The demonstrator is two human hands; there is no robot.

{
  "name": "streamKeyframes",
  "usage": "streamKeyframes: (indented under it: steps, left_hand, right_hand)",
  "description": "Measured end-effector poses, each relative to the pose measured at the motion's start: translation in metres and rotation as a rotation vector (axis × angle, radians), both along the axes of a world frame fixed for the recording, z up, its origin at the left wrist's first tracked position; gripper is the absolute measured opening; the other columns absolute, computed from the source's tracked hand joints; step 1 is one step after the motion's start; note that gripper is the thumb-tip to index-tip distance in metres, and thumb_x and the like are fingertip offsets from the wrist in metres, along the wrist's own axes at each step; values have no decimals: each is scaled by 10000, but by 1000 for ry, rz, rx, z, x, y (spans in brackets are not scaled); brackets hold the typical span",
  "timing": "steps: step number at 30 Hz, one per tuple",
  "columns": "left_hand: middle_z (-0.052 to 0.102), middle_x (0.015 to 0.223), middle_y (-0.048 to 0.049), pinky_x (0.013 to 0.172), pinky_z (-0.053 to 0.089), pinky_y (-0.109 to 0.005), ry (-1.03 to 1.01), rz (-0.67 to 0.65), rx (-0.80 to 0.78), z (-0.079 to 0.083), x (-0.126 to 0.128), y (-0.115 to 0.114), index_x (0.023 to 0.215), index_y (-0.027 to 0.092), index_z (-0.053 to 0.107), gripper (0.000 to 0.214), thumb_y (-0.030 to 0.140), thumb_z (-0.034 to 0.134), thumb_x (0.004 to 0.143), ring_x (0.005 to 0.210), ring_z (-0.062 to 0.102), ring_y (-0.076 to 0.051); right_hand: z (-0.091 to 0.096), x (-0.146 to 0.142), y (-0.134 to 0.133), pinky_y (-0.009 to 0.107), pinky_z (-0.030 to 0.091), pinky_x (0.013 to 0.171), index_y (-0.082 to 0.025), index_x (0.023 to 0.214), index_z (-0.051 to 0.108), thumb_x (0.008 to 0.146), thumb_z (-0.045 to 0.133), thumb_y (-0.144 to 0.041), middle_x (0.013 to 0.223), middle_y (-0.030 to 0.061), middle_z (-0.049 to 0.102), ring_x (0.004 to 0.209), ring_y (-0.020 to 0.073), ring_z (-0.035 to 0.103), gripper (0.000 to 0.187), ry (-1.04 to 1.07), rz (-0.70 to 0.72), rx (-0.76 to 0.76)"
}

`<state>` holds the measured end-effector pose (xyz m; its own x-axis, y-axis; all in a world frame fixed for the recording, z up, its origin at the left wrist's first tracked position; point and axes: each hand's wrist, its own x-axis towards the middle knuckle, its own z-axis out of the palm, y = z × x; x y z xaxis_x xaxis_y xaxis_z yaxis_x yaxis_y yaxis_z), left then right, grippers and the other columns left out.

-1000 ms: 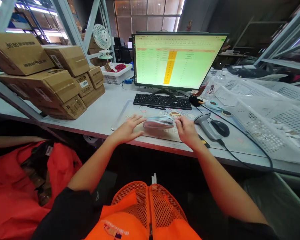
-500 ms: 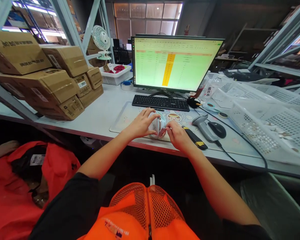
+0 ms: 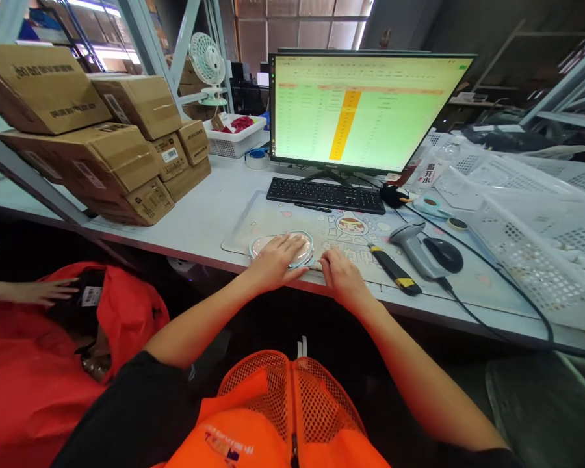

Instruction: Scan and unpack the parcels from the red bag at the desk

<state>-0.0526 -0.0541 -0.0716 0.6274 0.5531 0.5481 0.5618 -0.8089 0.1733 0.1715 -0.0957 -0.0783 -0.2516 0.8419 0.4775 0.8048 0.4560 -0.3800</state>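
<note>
A round, clear plastic pouch (image 3: pixel 303 242) with a light blue rim lies flat on the desk mat near the front edge. My left hand (image 3: pixel 275 260) rests on top of it, fingers stretched out and palm down, covering much of its middle. Just off the pouch's right end, my right hand (image 3: pixel 341 273) is closed in a pinch. A small pale bit shows by those fingertips, too small to name. To the right of my right hand lies a black and yellow utility knife (image 3: pixel 394 270).
Behind the mat (image 3: pixel 244 227) stand a keyboard (image 3: pixel 324 195) and a monitor (image 3: pixel 365 110). At right are a barcode scanner (image 3: pixel 416 250), a mouse (image 3: pixel 443 253) and white baskets (image 3: pixel 531 247). Cardboard boxes (image 3: pixel 97 156) stack at left. Another person's hand (image 3: pixel 46 290) reaches over a red bag (image 3: pixel 131 305).
The pouch has gone from being held raised to lying flat. My left hand has opened from its grip and flattened onto it. The other person's hand has reached further right over the bag.
</note>
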Motion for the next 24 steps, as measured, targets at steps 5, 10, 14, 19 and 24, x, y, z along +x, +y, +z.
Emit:
streamKeyframes:
  steps: [5,10,14,19,24]
  left_hand:
    - [699,1366,-217,1148,544,-490,-17,-21,154,-23,4,0,1380,93,626,436,382,552,1062,1305,674,-324]
    - [740,1282,-217,1062,611,-474,-58,-59,242,-23,2,-1,1351,76,641,412,361,523,1078,1236,716,-322]
    - [765,1235,-195,1037,627,-426,-141,-94,312,-22,-2,-5,1332,95,658,359,314,557,1066,1176,748,-293]
    - [805,1130,-144,945,655,-343,-330,-160,386,-15,-7,-16,1299,123,675,293,242,595,1043,1068,789,-243]
    - [807,1134,-129,948,641,-313,-547,-227,286,0,-7,-25,1322,149,678,309,245,520,1074,1069,787,-210]
  right_hand:
    - [-15,-8,-3,355,463,728,-240,922,495,1018,435,-364,872,90,654,787,241,617,167,235,10,-62]
    - [-13,-13,-8,316,461,655,-234,911,542,1017,465,-384,761,39,648,664,201,601,199,316,20,-123]
    - [-7,-12,-1,333,451,707,-230,891,541,983,475,-397,812,61,664,713,213,599,202,329,-39,-195]
    - [5,-7,37,343,437,769,-222,847,553,894,503,-296,817,66,665,785,223,591,101,264,31,-299]
    - [34,-6,96,303,455,741,-197,790,604,772,591,-266,797,33,674,771,187,575,72,219,223,-514]
